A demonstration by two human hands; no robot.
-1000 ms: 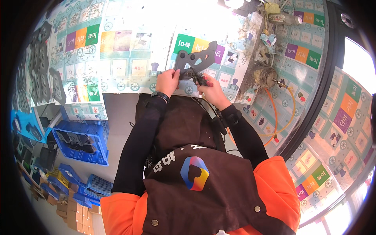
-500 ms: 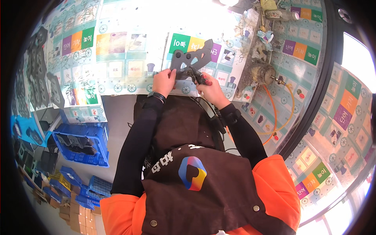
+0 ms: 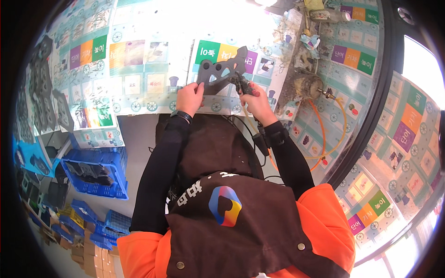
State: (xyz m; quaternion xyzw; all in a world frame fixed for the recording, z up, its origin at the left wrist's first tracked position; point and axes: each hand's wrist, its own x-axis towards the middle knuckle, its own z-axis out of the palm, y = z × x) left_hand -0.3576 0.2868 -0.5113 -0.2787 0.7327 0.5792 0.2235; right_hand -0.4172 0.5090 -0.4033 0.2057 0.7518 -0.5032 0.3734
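Note:
My left hand (image 3: 189, 98) grips the lower left end of a flat dark grey metal bracket (image 3: 221, 70) with several round holes, held tilted over the workbench. My right hand (image 3: 256, 101) is closed around a dark hand-held power tool (image 3: 242, 84) whose tip touches the bracket's right edge. A hose runs from the tool down along my right forearm. Both forearms are in black sleeves, above a brown apron and orange shirt.
The workbench (image 3: 153, 55) is covered with colourful printed mats. More grey brackets (image 3: 41, 92) lie in a row at the left. Blue crates (image 3: 95, 171) with dark parts stand below left. An orange hose (image 3: 324, 134) and dusty tool clutter (image 3: 306, 69) sit at the right.
The bracket has been turned and lifted a little further up the bench, and both hands have followed it. The tool stays against its right side.

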